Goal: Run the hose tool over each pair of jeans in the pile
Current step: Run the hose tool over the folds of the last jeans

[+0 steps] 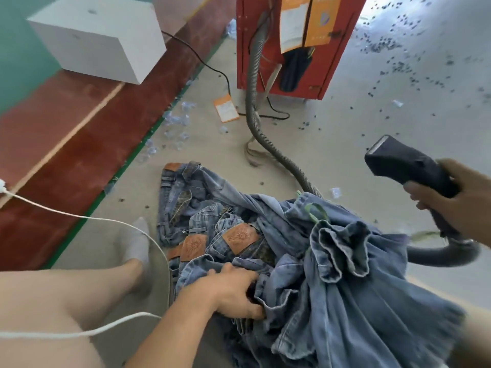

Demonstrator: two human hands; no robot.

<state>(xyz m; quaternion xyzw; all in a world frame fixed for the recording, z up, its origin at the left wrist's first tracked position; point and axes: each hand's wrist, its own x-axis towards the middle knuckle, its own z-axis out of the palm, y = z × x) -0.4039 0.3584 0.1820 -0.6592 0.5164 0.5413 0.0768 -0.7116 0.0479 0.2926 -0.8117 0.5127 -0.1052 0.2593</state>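
A pile of blue jeans (212,235) with brown leather patches lies on the floor in front of me. One pair (358,288) is bunched up and lifted at the lower right. My left hand (233,290) grips a fold of that denim at the pile's near edge. My right hand (457,200) holds the black hose tool (406,166) up at the right, above and clear of the jeans, its flat nozzle pointing up and left. A grey ribbed hose (255,83) runs from the tool, behind the pile, to a red machine.
The red machine (329,62) stands at the back. A white box (98,38) sits on the red and green floor strip at left. A white cord (79,216) crosses my bare leg (66,293). Dark specks and clear plastic bits litter the floor.
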